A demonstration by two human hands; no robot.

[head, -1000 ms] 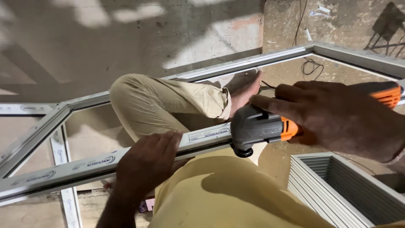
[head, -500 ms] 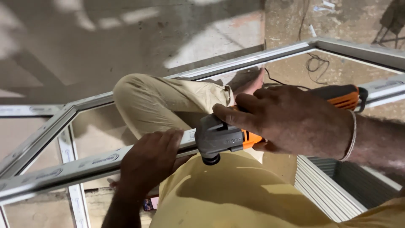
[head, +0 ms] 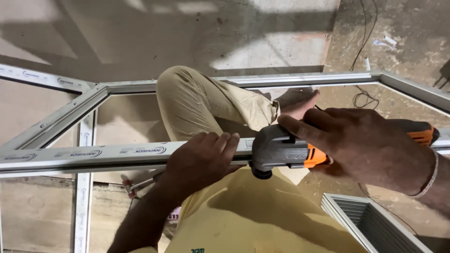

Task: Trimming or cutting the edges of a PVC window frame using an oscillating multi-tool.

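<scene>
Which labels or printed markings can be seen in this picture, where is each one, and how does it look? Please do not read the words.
Printed protective film: on the white frame bar under the left hand, a long pale strip with small dark oval marks.
Same film on the upright bar: lower left, narrow, white with dark print.
Small marking on the power tool: on its grey head, held by the right hand, pale and tiny.
Shirt print: bottom edge, small and green on yellow.
</scene>
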